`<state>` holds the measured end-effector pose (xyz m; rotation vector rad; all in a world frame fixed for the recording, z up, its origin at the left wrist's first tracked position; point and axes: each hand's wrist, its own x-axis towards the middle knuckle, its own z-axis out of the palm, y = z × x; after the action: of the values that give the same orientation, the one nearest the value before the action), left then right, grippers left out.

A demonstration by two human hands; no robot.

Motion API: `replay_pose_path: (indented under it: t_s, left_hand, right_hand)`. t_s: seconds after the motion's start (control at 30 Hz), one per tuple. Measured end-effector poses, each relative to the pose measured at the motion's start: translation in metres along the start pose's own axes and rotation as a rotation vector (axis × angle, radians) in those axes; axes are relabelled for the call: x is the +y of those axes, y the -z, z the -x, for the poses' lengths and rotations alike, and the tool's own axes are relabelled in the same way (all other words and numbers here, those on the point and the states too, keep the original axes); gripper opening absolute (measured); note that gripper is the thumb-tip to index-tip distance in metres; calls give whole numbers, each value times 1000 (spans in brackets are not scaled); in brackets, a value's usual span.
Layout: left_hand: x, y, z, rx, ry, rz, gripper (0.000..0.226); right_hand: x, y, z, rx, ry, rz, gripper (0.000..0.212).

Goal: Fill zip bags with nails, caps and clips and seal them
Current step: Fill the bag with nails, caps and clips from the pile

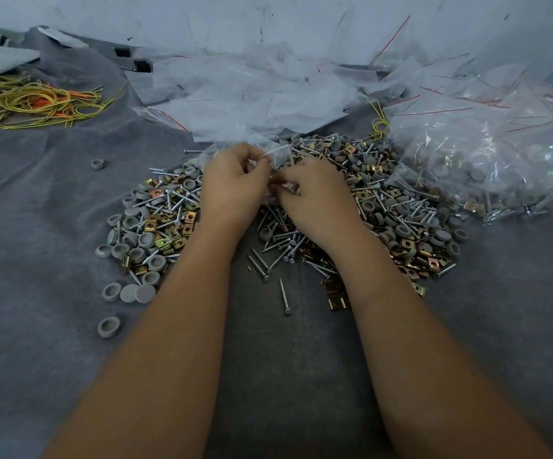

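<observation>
A wide heap of silver screws (286,241), grey round caps (137,233) and brass clips (336,301) lies on grey cloth (36,226). Over its middle, my left hand (233,187) pinches the top of a small clear zip bag (276,155). My right hand (314,197) has its fingers curled at the bag's mouth, right beside the left. What the right fingers hold is hidden behind the hand. Both forearms reach in from the near edge.
Empty clear zip bags with red seal lines (252,91) are piled behind the heap. Filled bags (487,167) lie stacked at the right. A tangle of yellow and orange ties (36,101) sits at far left. Stray caps (108,326) dot the cloth.
</observation>
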<state>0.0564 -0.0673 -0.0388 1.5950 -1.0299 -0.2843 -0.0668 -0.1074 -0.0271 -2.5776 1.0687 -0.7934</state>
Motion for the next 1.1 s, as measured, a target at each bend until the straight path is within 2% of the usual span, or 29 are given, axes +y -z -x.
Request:
replay_pose_path:
  t_s: [0.07,0.13,0.23,0.3,0.37,0.43,0.53,0.63,0.77,0.87,1.0,1.1]
  left_hand:
    - [1,1,0,21,13,22,18]
    - [2,2,1,44,31,64,19]
    - [3,3,1,51,53,102,21]
    - [3,2,2,40,51,88,20]
    - [3,1,2,28,49,74,15]
    - [4,1,3,26,48,68,15]
    - [3,1,3,25,38,61,16]
    - [3,0,4,9,38,51,14]
    - [2,-1,3,3,48,49,15]
    - [2,-1,3,-5,51,42,17]
    - [3,-2,4,-11,59,40,20]
    - [4,-2,4,-18,55,35,21]
  right_hand:
    - [-3,3,1,84,-3,-111,19]
    - [-3,9,1,236,-52,-183,13]
    - [11,22,-1,359,-183,-5,16]
    - [29,32,0,319,-280,196,22]
    - [44,39,2,197,-395,349,33]
    - [51,42,3,58,-486,397,45]
    - [55,40,3,-75,-502,455,48]
    - [54,41,2,-72,-471,476,44]
    - [50,44,2,67,-416,392,29]
    - [47,44,2,105,-386,297,23]
    - [48,42,3,236,-386,159,30]
    - [43,40,2,301,-352,-25,27]
